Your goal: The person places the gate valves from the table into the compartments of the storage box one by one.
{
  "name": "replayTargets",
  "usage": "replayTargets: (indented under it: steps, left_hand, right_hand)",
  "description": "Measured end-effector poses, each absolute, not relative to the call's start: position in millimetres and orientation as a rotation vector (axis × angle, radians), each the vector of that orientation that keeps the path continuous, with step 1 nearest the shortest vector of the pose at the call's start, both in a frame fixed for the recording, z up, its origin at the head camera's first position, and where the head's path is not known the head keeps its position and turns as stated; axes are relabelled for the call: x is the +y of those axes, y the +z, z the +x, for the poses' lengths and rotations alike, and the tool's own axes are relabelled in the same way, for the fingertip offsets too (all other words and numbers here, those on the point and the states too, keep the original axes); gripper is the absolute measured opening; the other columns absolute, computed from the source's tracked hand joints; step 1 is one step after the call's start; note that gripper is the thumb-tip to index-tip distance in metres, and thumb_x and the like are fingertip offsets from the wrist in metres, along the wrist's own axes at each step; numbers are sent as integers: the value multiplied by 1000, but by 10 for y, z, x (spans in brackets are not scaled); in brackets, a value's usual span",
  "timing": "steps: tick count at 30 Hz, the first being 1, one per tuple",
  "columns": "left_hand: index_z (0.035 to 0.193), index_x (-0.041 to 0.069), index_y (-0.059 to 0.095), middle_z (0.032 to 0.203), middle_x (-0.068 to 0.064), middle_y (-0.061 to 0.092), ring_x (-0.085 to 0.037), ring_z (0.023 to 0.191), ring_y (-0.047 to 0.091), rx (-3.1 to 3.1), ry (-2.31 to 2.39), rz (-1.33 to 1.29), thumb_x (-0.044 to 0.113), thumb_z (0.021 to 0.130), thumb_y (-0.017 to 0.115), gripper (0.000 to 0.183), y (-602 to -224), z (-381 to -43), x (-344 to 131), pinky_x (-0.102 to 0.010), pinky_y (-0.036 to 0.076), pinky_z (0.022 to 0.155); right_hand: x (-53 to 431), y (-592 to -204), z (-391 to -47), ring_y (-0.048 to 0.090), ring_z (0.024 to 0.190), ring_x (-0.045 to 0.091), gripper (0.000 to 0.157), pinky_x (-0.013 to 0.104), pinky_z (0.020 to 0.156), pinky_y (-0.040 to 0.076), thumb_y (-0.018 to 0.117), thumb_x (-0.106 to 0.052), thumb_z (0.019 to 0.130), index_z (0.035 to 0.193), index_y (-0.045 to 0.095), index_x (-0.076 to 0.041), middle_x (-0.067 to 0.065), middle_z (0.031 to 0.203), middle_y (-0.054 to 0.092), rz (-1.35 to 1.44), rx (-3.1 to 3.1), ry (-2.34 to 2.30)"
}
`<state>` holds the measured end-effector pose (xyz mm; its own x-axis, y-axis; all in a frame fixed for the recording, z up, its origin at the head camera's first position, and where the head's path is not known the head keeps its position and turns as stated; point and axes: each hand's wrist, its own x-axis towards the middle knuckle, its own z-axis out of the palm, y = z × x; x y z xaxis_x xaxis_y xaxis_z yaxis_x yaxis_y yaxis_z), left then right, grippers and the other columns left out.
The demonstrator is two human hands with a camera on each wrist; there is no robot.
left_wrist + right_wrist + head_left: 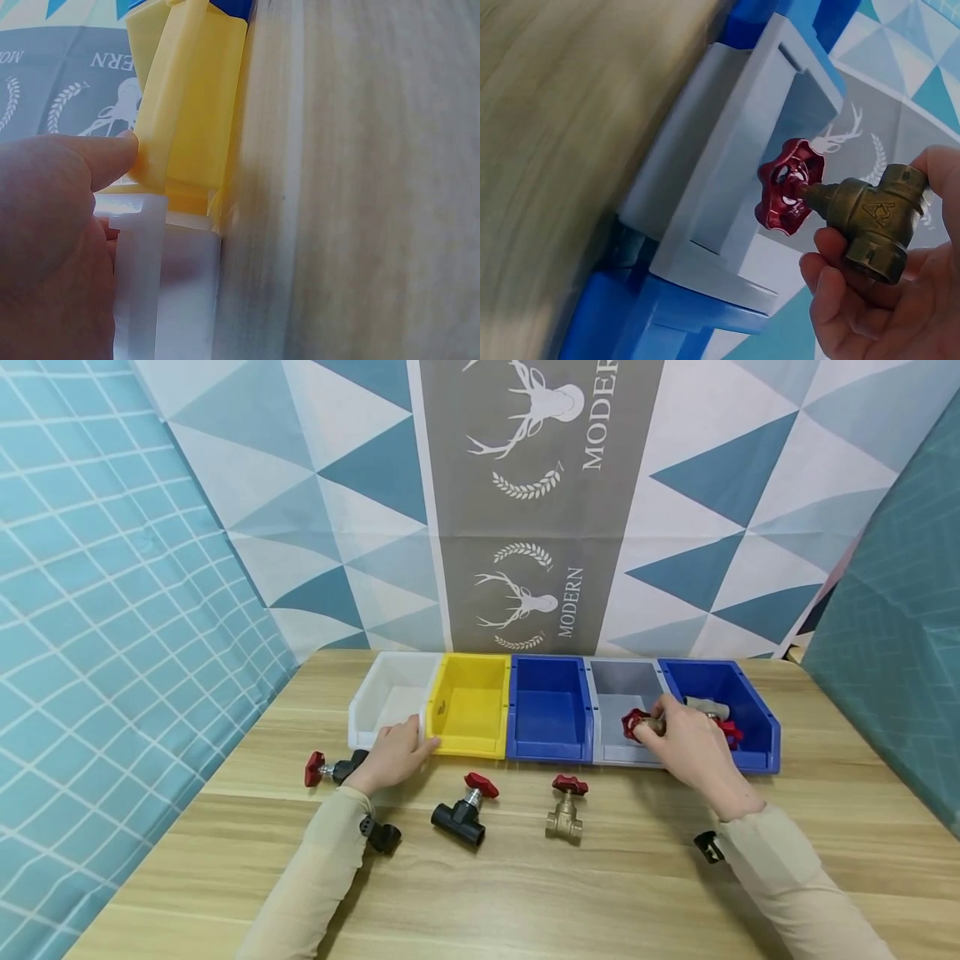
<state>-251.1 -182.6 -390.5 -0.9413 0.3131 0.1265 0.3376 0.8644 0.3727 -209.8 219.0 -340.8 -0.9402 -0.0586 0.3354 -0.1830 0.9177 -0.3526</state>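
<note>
My right hand (693,747) grips a brass gate valve (877,214) with a red handwheel, held over the grey bin (626,752). In the right wrist view the fingers and thumb are round its brass body, and the handwheel points toward the bin. My left hand (393,756) rests on the front rims where the white bin (363,735) and the yellow bin (468,747) meet. Its thumb touches the yellow rim in the left wrist view, while the other fingers are partly hidden behind the white rim.
A row of bins includes a middle blue bin (551,752) and a right blue bin (761,760), which holds a grey fitting (707,707) and red handwheels (729,733). In front lie a black tee valve (459,821), another brass valve (564,823) and a black valve (348,767) partly behind my left hand.
</note>
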Motion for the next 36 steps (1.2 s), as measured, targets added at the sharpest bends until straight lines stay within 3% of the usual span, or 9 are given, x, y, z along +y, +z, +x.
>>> replayTargets:
  steps: [8,23,36]
  left_hand:
    - [118,-2,47,93,-10,62,-28,96,58,-2964,-611,-519,35,93,47,44,-3918,-2511,-1832,-48,30,89]
    - [116,-1,47,86,-5,60,-24,88,57,-2971,-623,-505,35,93,48,42,-3933,-2513,-1827,-46,31,86]
    - [115,1,48,82,-3,58,-22,86,56,-2978,-631,-502,36,93,47,41,-3919,-2506,-1827,-45,30,88]
  right_hand:
    - [2155,-3466,-2178,47,55,20,23,31,47,35,50,-24,80,89,50,-2,6,61,49,209,-2800,506]
    - [2112,-3559,-2275,45,55,20,25,31,48,34,51,-24,80,91,49,-2,7,65,50,256,-2894,464]
    - [2070,-3615,-2302,42,51,18,17,30,47,31,51,-21,81,81,43,-6,4,59,42,317,-2905,446]
